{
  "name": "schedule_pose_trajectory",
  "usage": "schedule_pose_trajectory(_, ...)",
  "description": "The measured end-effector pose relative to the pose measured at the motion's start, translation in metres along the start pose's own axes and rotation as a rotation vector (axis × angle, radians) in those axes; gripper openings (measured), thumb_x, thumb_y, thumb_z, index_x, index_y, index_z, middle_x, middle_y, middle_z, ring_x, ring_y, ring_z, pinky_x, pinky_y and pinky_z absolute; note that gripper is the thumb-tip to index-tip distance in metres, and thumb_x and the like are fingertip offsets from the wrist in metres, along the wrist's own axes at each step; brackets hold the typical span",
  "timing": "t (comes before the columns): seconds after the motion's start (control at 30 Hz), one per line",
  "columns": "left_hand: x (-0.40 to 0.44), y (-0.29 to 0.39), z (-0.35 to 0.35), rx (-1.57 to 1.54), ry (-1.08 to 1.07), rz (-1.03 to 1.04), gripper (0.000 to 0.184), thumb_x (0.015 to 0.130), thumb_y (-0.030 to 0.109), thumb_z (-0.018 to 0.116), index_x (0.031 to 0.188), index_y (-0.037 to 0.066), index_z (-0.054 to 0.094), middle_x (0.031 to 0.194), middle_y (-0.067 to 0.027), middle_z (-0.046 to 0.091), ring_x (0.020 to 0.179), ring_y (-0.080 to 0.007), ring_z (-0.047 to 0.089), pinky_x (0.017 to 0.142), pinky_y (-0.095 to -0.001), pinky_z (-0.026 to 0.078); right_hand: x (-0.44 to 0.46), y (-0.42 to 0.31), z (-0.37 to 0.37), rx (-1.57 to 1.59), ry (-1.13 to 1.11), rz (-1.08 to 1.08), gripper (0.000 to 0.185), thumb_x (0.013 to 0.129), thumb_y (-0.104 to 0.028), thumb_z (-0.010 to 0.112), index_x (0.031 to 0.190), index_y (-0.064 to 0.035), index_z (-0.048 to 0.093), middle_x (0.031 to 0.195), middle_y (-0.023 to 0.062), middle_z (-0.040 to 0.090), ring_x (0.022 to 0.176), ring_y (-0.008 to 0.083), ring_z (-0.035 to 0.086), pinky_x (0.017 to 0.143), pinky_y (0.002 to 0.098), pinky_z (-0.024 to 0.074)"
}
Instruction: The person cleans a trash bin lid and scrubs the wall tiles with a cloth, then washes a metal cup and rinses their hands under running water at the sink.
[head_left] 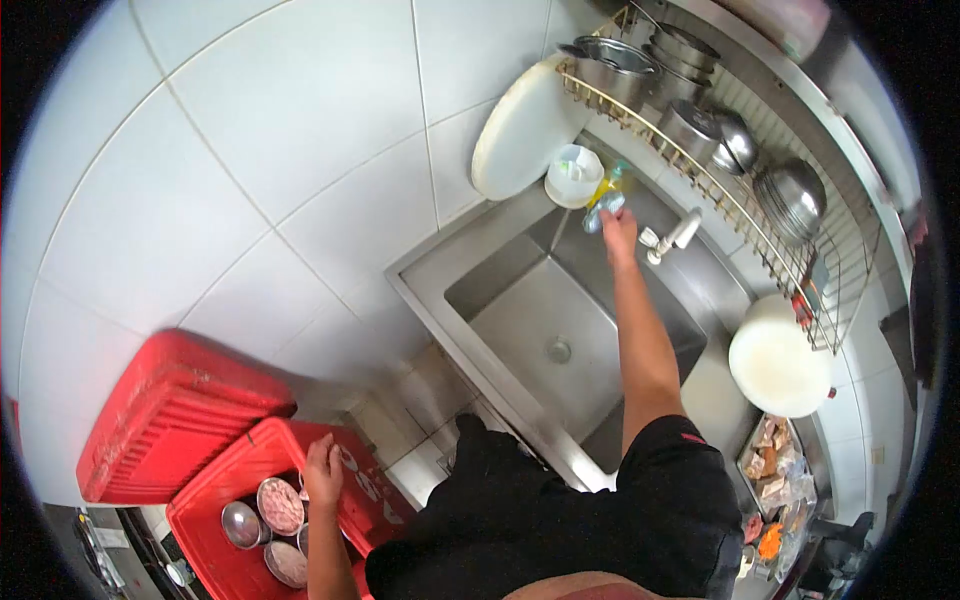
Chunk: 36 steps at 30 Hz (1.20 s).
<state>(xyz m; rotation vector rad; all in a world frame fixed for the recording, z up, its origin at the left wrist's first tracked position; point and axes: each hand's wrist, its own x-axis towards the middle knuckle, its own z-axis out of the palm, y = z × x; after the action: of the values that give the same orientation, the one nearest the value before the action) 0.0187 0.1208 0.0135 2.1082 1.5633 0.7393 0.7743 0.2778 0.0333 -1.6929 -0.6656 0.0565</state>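
Observation:
My right hand (pixel 620 232) reaches over the back of the steel sink (pixel 540 320), its fingers closed on a small silvery-blue thing (pixel 601 212), too small to name for certain. Right by it are a yellow bottle (pixel 610 183) with a green top and a white tub (pixel 574 176). My left hand (pixel 322 470) rests at the edge of the red bin (pixel 270 440) at the lower left; how its fingers grip is hard to make out. Inside the bin are metal bowls, one with pink contents (pixel 281 505).
A wire rack (pixel 690 160) with pots and bowls hangs above the faucet (pixel 674 236). A white round board (pixel 525 130) leans on the wall. At right are a white round container (pixel 780 355) and a tray of packed items (pixel 775 460). The red lid (pixel 170 420) stands beside the bin.

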Motion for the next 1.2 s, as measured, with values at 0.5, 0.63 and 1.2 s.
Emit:
schedule_pose_trajectory(0.5, 0.025, 0.014, 0.011, 0.243, -0.147, -0.092, 0.035, 0.089, 0.014, 0.066, 0.119, -0.002, 0.061, 0.108, -0.0231, 0.064, 0.099, -0.0420, 0.063, 0.087, -0.0473, 0.052, 0.206, 0.055, 0.139, -1.269, -0.495, -0.081, 0.034, 0.086, -0.022, 0.062, 0.114, -0.0057, 0.072, 0.123, 0.0201, 0.068, 0.120, 0.0341, 0.064, 0.102, 0.0453, 0.0505)
schedule_pose_trajectory(0.63, 0.027, 0.009, 0.013, 0.306, -0.203, -0.128, 0.037, 0.088, 0.015, 0.067, 0.120, -0.003, 0.060, 0.107, -0.0238, 0.064, 0.099, -0.0428, 0.062, 0.086, -0.0479, 0.052, 0.232, 0.095, 0.165, -1.439, -0.740, -0.193, 0.035, 0.083, -0.017, 0.062, 0.114, -0.0051, 0.072, 0.119, 0.0196, 0.070, 0.114, 0.0314, 0.067, 0.092, 0.0464, 0.0533)
schedule_pose_trajectory(1.2, 0.024, 0.005, 0.015, 0.387, -0.221, -0.116, 0.033, 0.088, 0.016, 0.069, 0.114, -0.004, 0.065, 0.105, -0.0240, 0.066, 0.093, -0.0427, 0.065, 0.084, -0.0487, 0.054, 0.195, -0.003, 0.110, -0.489, -0.598, 0.148, 0.036, 0.083, -0.023, 0.071, 0.110, 0.0009, 0.066, 0.105, 0.0109, 0.068, 0.092, 0.0215, 0.066, 0.074, 0.0351, 0.0574)
